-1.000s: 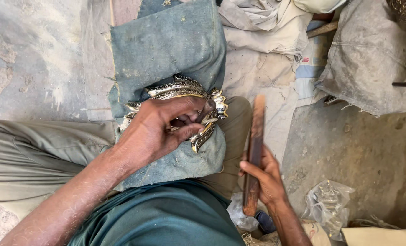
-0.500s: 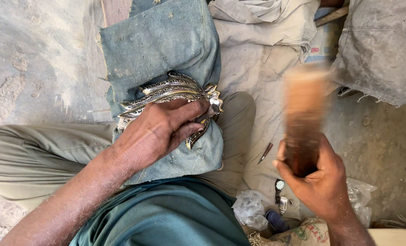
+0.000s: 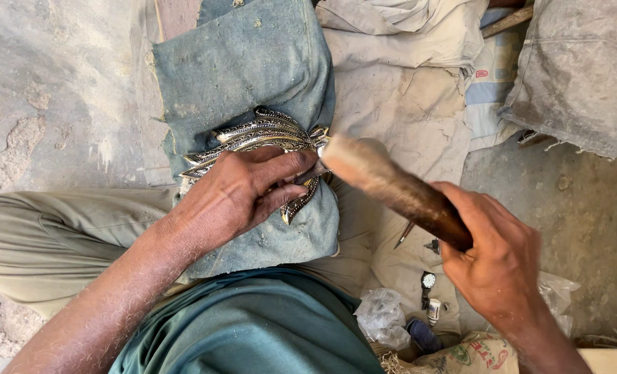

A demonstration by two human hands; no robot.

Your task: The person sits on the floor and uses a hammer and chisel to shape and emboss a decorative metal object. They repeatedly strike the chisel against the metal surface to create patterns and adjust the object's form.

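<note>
So closest to you, your right hand [image 3: 498, 260] has its fingers wrapped tight round the dark end of a wooden mallet [image 3: 395, 190], with the pale, blurred head right at the edge of the metalwork. Below that hand there's a crumpled plastic bag [image 3: 381, 318], a small watch-like dial [image 3: 428, 280] and a thin metal punch [image 3: 404, 235] lying on the dirty cloth [image 3: 412, 118].

Your left hand [image 3: 236, 197] is pressed flat over the ornate metal piece [image 3: 260, 135], fingers together and curled onto its right end, pinning it down on the blue denim pad [image 3: 246, 62] that sits across your knee. Looks like they pinch a small tool there too, but I can't really tell.

Progress-wise: the silver-and-gold piece already shows raised curved bands with beaded edging, so I'd say the pattern is largely in. The mallet sitting at the right tip suggests that end is what's left.

Further out, grey sacks [image 3: 578, 69] lie on the concrete floor [image 3: 52, 97].
</note>
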